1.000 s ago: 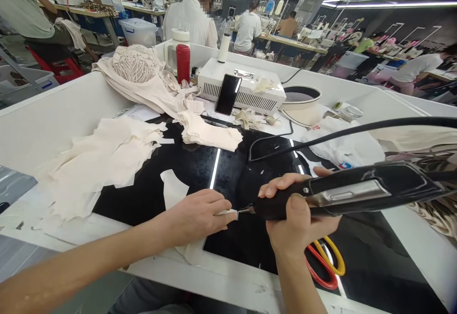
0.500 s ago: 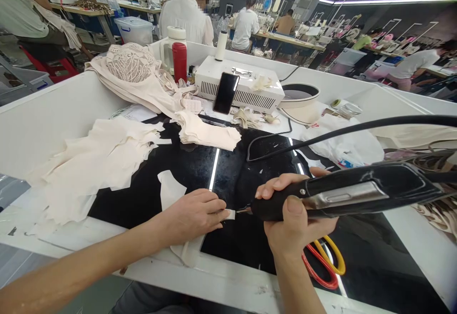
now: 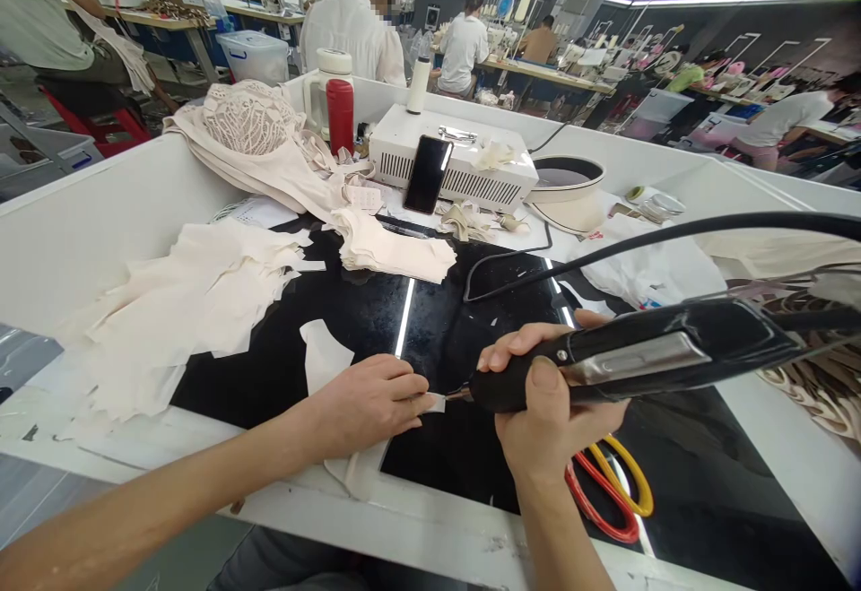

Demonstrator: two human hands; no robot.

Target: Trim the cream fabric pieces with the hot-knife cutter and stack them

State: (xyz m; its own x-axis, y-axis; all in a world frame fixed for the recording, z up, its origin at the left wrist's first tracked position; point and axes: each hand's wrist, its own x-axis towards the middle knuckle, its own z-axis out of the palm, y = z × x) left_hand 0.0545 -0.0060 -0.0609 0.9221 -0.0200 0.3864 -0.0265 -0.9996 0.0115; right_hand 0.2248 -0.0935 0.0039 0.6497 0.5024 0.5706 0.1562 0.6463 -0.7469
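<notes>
A cream fabric piece (image 3: 323, 351) lies partly under my left hand (image 3: 373, 404), its small end (image 3: 439, 403) poking out past the fingertips. Those fingers are together, pressing the piece onto the black glossy board (image 3: 457, 456). My right hand (image 3: 555, 416) is wrapped round a black corded hot knife (image 3: 632, 349) with a metal lever along its side, thumb on top. Its thin metal tip touches, or nearly touches, the fabric's end. Below the right hand lie scissors with red and yellow handles (image 3: 632, 483), their blades hidden.
Cream fabric cutouts (image 3: 195, 304) are heaped at left, and a neat stack (image 3: 396, 250) sits behind my hands. A phone (image 3: 429, 174) leans on a white vented box (image 3: 464, 147). The tool's black cable (image 3: 673, 230) arches over the right side. People sit at sewing tables beyond.
The hot knife and my right hand have shifted slightly left, the rear of the tool a little lower. My left hand stays on the fabric.
</notes>
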